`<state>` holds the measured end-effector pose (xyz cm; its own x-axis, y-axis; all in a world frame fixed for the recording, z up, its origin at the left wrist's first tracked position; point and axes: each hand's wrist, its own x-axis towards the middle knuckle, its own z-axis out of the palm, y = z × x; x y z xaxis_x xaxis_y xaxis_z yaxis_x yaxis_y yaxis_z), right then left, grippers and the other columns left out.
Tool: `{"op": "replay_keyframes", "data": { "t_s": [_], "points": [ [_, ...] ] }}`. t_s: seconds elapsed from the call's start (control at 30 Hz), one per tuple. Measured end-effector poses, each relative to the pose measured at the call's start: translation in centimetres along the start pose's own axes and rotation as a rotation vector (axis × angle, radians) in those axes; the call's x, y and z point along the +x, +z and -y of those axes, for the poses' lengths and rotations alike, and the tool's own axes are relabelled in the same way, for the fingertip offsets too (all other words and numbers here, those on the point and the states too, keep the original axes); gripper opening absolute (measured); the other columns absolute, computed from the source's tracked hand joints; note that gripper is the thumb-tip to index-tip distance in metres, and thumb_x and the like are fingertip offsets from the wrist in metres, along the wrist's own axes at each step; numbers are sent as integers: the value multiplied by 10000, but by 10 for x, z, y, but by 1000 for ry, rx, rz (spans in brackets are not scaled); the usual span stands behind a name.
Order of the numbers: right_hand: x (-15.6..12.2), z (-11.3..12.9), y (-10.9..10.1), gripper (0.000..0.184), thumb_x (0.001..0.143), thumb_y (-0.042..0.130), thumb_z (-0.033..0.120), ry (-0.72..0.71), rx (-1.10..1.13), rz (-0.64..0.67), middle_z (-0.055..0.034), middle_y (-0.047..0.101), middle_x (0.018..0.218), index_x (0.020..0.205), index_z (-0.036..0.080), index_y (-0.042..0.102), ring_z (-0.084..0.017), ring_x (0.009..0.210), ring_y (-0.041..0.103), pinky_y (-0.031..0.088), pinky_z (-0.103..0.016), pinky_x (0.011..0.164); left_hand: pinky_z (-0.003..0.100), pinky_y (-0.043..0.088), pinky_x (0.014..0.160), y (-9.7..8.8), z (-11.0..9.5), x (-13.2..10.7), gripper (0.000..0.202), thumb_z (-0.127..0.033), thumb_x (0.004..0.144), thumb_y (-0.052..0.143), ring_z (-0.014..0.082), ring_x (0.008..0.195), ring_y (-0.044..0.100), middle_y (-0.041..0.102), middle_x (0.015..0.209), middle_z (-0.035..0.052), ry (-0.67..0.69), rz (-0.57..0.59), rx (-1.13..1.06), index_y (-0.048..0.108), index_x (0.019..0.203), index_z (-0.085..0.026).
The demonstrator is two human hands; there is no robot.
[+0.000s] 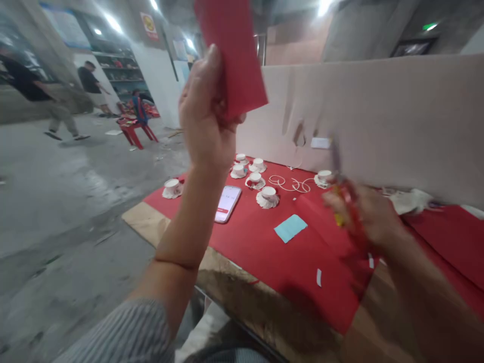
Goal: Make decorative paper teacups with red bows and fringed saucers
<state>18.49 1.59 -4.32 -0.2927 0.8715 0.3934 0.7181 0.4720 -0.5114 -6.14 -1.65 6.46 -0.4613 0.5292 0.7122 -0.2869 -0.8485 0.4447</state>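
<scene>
Up high, the left hand (206, 116) pinches a red sheet (230, 55) between thumb and fingers, well above the table (264, 252). Held by its lower edge alone, the sheet could flop or slip. Below lie a phone (227, 203) and cups (267, 195). The right hand (368, 217) is closed round what look like scissors (340, 194), blurred; a careless swing could nick the left wrist.

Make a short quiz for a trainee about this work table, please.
1. True or false: the left hand holds a red sheet raised up.
2. What lies on the table to the right of the phone? A) blue paper piece B) green bottle C) black glove
3. Fill in: the small white cups stand on a ___ table cover.
Key: 1 true; 2 A; 3 red.
</scene>
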Motion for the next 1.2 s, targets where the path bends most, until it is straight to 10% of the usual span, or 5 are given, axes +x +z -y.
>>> {"op": "replay_keyframes", "data": {
  "t_s": [0.1,0.3,0.77,1.0,1.2],
  "points": [
    [-11,-12,27,315,842,499,325,17,-315,283,-68,673,761,1127,194,514,-233,674,629,378,-290,562,236,267,405,-4,-6,-3,258,-255,864,504,81,467,353,409,540,-34,-52,-92,-6,452,616,-206],
    [-25,-54,47,235,846,428,201,0,-762,201,-138,667,922,1045,153,543,-266,862,623,383,-333,712,222,317,453,-14,-10,-15,272,-237,835,531,83,523,455,421,519,-38,-133,-186,-56,414,593,-197],
    [-69,-8,89,272,795,458,182,-127,-330,528,-129,659,959,1050,164,553,-260,860,626,416,-321,680,237,263,450,27,-27,-26,338,-328,970,279,62,434,335,504,610,-41,-130,-292,-315,492,737,-205],
    [-34,-12,25,375,787,540,376,236,501,245,-11,646,708,1114,210,466,-178,547,619,465,-261,458,219,285,435,36,29,-22,187,-222,878,471,59,440,362,420,613,-35,-101,-152,-392,502,696,-194],
    [15,17,-34,402,757,610,389,80,694,-187,-51,663,828,1091,192,503,-176,615,638,514,-283,504,211,329,418,53,91,-14,225,-368,699,694,67,465,446,523,607,-34,-231,-136,-244,548,647,-205]
  ]
}}
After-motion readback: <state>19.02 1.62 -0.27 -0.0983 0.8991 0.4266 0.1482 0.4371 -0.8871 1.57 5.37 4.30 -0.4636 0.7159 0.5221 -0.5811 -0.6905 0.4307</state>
